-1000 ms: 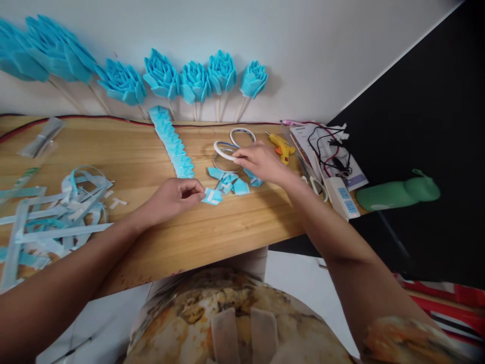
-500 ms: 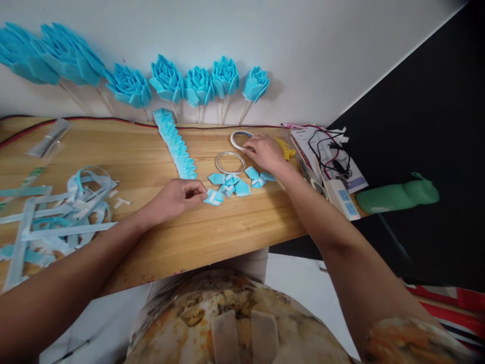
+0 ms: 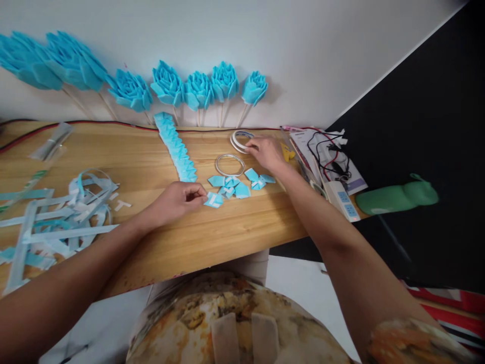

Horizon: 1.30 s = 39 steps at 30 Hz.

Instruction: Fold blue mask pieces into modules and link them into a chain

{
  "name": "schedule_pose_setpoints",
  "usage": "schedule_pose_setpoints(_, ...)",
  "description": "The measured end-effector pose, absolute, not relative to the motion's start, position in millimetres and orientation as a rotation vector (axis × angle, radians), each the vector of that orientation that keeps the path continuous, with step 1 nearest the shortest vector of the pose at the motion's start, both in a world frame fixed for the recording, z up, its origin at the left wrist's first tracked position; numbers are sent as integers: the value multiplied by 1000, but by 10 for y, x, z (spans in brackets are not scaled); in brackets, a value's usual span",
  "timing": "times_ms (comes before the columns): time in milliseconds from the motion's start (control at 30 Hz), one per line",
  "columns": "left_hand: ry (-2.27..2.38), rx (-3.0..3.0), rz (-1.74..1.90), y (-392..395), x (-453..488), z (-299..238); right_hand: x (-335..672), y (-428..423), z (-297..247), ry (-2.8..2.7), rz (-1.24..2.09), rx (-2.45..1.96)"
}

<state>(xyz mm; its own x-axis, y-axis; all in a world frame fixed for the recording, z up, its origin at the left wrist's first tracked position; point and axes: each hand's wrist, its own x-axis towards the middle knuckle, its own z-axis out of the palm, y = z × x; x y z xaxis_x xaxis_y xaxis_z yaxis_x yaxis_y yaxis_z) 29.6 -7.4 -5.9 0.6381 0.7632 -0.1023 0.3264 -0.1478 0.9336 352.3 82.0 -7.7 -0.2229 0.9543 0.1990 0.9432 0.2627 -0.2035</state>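
Observation:
Between thumb and fingertips, my left hand (image 3: 178, 199) pinches a small folded blue piece (image 3: 213, 200) with white tape strips on it, just above the wood table. At the back, my right hand (image 3: 266, 151) has its fingers closed on the near right rim of a white tape roll (image 3: 237, 142). In front of that roll lies a thinner tape ring (image 3: 230, 165). Several loose folded blue pieces (image 3: 231, 186) are between my hands, and a smaller group (image 3: 258, 179) sits below my right wrist. A long zigzag blue strip (image 3: 175, 146) runs back from my left hand.
Blue flowers on sticks (image 3: 166, 83) lean against the wall. Tangled pale strips (image 3: 76, 217) cover the left. A yellow object (image 3: 288, 151), papers, cables, a power strip (image 3: 343, 201) and a green bottle (image 3: 396, 196) are on the right.
My right hand has shifted slightly, and the tape roll's near edge now looks a little raised. The left hand stays on the blue piece. The whole view has tipped slightly.

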Motion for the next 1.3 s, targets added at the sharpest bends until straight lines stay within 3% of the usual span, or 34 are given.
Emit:
schedule_pose_setpoints(400,897,1736,479,-67,291,-99,3421,797,-67,-2318,64,-1825)
schedule_pose_setpoints(467,894,1750,478,-66,287,-104,3415,773,7,-2235,200,-1782)
schedule_pose_setpoints(633,895,1782,492,-62,288,-112,3347,583,235,-1883,963,-1360)
schedule_pose_setpoints(767,905,1799,497,-58,291,-107,3330,491,284,-1724,1115,-1256)
schedule_pose_setpoints(867,915,1805,493,-58,291,-107,3417,533,241,-1803,963,-1357)
schedule_pose_setpoints(1067,928,1800,492,-58,291,-125,3540,686,50,-2235,97,-1811)
schedule_pose_setpoints(1300,926,1791,498,-56,289,-125,3467,795,-31,-2343,-23,-1922)
